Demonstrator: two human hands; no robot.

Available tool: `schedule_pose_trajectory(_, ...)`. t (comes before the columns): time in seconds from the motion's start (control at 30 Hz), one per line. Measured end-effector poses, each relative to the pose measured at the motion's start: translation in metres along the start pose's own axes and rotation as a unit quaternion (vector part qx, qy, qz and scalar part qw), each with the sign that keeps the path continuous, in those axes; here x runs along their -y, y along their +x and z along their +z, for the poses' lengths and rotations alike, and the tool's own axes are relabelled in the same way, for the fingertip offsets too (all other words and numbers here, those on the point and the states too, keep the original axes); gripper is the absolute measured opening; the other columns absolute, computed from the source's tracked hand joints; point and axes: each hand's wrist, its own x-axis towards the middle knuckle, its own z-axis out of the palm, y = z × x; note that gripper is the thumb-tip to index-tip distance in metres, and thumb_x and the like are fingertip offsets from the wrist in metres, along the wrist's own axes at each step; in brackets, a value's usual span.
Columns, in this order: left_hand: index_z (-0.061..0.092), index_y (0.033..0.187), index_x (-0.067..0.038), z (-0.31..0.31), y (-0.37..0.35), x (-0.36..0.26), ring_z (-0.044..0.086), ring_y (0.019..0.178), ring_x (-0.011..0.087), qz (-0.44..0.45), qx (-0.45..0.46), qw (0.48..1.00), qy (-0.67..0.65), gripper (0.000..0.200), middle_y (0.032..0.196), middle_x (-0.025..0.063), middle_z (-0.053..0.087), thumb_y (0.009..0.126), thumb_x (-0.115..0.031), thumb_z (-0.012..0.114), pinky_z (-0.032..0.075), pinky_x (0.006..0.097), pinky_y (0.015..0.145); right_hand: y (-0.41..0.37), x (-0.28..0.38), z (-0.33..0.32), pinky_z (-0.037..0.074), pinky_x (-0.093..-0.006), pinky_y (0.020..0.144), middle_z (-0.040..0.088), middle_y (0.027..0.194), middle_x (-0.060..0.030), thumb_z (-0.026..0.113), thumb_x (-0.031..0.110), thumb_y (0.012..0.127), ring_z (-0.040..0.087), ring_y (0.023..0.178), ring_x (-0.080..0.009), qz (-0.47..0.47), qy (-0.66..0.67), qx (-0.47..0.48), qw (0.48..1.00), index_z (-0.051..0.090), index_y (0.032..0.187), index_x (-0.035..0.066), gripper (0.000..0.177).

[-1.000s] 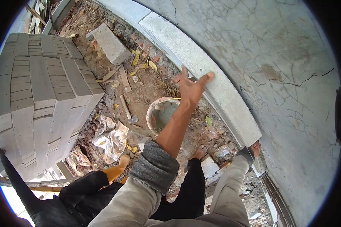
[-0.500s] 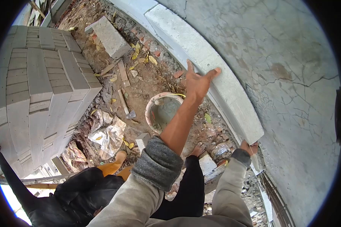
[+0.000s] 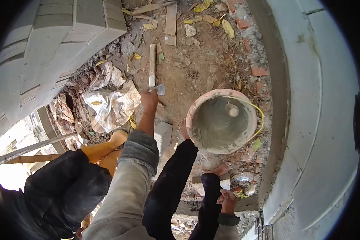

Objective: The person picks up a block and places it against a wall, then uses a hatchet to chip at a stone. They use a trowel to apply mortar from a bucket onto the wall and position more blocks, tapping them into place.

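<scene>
My left hand [image 3: 149, 100] reaches down to the hatchet [image 3: 152, 66], which lies on the dirt with its pale wooden handle pointing away. The fingers close at its metal head and partly hide it. My right hand [image 3: 228, 200] hangs low by my knee, fingers loosely bent and apart, with nothing visible in it. Between my feet and the wall stands a round bucket [image 3: 191, 116] of wet grey mortar, with a yellow handle and a rounded pale end of something in the mortar.
Pale blocks form a curved wall [image 3: 300, 100] at right. A stack of grey blocks [image 3: 48, 60] rises at left, near a crumpled plastic sack [image 3: 112, 102]. A loose block [image 3: 162, 136] lies by my foot. Another person [image 3: 68, 188] in black is close on the left.
Both hands have left the long pale block on the wall. My left hand has gone down to the hatchet, and my right hand has drawn back toward my knee. The view has swung left and downward.
</scene>
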Motion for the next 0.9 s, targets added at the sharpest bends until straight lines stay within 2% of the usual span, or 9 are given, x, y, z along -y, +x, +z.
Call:
schedule_pose_trajectory(0.17, 0.063, 0.106, 0.009, 0.058, 0.095, 0.050, 0.064, 0.101, 0.0485, 0.073, 0.065, 0.984, 0.148, 0.064, 0.102, 0.0337, 0.066, 0.080, -0.049, 0.073, 0.050, 0.0516, 0.089, 0.021, 0.012, 0.027, 0.052, -0.0277, 0.052, 0.063, 0.074, -0.0059, 0.067, 0.024, 0.094, 0.061, 0.058, -0.0142, 0.054, -0.050, -0.020, 0.997, 0.064, 0.111, -0.003, 0.032)
schedule_pose_trajectory(0.37, 0.042, 0.127, 0.009, 0.044, 0.114, 0.040, 0.060, 0.103, 0.0505, 0.177, 0.199, 0.929, 0.258, 0.062, 0.114, 0.0365, 0.060, 0.089, -0.033, 0.067, 0.049, 0.0530, 0.091, 0.013, 0.039, 0.057, 0.051, -0.0268, 0.055, 0.063, 0.075, -0.0053, 0.067, 0.020, 0.094, 0.060, 0.061, -0.0129, 0.056, -0.079, -0.013, 0.995, 0.064, 0.112, -0.002, 0.029)
schedule_pose_trajectory(0.47, 0.036, 0.134, 0.012, -0.009, 0.107, 0.046, 0.059, 0.105, 0.0525, 0.254, 0.174, 0.917, 0.255, 0.064, 0.119, 0.0372, 0.057, 0.093, -0.029, 0.062, 0.052, 0.0526, 0.088, 0.006, 0.070, 0.090, 0.051, -0.0267, 0.059, 0.067, 0.081, -0.0088, 0.066, 0.017, 0.095, 0.064, 0.067, -0.0158, -0.071, -0.128, 0.076, 0.986, 0.065, 0.110, -0.003, 0.026)
schedule_pose_trajectory(0.53, 0.030, 0.143, 0.014, -0.068, 0.087, 0.036, 0.058, 0.106, 0.0556, 0.368, 0.143, 0.893, 0.215, 0.070, 0.126, 0.0416, 0.051, 0.095, -0.028, 0.058, 0.052, 0.0518, 0.090, -0.023, 0.142, 0.149, 0.051, -0.0290, 0.064, 0.066, 0.081, -0.0119, 0.065, 0.014, 0.095, 0.066, 0.072, -0.0185, -0.281, -0.316, 0.082, 0.902, 0.063, 0.112, -0.004, 0.025)
schedule_pose_trajectory(0.6, 0.034, 0.142, 0.013, -0.162, 0.039, -0.038, 0.059, 0.103, 0.0551, 0.348, 0.244, 0.886, 0.185, 0.069, 0.124, 0.0416, 0.052, 0.094, -0.029, 0.060, 0.053, 0.0524, 0.087, -0.064, 0.212, 0.202, 0.054, -0.0327, 0.075, 0.067, 0.096, -0.0142, 0.067, 0.009, 0.091, 0.068, 0.084, -0.0247, -0.449, -0.306, 0.095, 0.834, 0.063, 0.119, 0.000, 0.030)
schedule_pose_trajectory(0.63, 0.033, 0.143, 0.009, -0.206, 0.014, -0.081, 0.064, 0.095, 0.0507, 0.358, 0.320, 0.861, 0.168, 0.069, 0.117, 0.0354, 0.058, 0.092, -0.028, 0.062, 0.056, 0.0513, 0.079, -0.077, 0.238, 0.220, 0.052, -0.0353, 0.087, 0.062, 0.115, -0.0165, 0.070, 0.007, 0.085, 0.065, 0.104, -0.0291, -0.599, -0.354, 0.060, 0.715, 0.061, 0.126, 0.003, 0.042)
schedule_pose_trajectory(0.7, 0.044, 0.136, -0.004, -0.285, -0.049, -0.175, 0.067, 0.075, 0.0420, 0.449, 0.413, 0.773, 0.177, 0.060, 0.104, 0.0225, 0.064, 0.085, -0.025, 0.068, 0.057, 0.0486, 0.063, -0.122, 0.286, 0.239, 0.033, -0.0534, 0.110, 0.049, 0.135, -0.0189, 0.069, 0.018, 0.083, 0.046, 0.132, -0.0320, -0.658, -0.498, 0.006, 0.565, 0.054, 0.138, 0.008, 0.058)
schedule_pose_trajectory(0.8, 0.045, 0.132, -0.006, -0.357, -0.149, -0.296, 0.069, 0.080, 0.0376, 0.593, 0.473, 0.612, 0.223, 0.057, 0.100, 0.0189, 0.064, 0.085, -0.028, 0.067, 0.058, 0.0460, 0.069, -0.159, 0.306, 0.211, 0.030, -0.0583, 0.110, 0.054, 0.128, -0.0170, 0.067, 0.021, 0.082, 0.051, 0.126, -0.0313, -0.665, -0.581, -0.074, 0.463, 0.059, 0.129, 0.008, 0.050)
schedule_pose_trajectory(0.9, 0.059, 0.127, -0.003, -0.385, -0.225, -0.386, 0.071, 0.085, 0.0320, 0.685, 0.457, 0.517, 0.235, 0.059, 0.104, 0.0191, 0.068, 0.080, -0.036, 0.073, 0.059, 0.0398, 0.068, -0.205, 0.311, 0.130, 0.046, -0.0459, 0.099, 0.064, 0.095, -0.0103, 0.073, 0.028, 0.075, 0.065, 0.097, -0.0292, -0.584, -0.586, -0.038, 0.561, 0.062, 0.107, 0.003, 0.042)
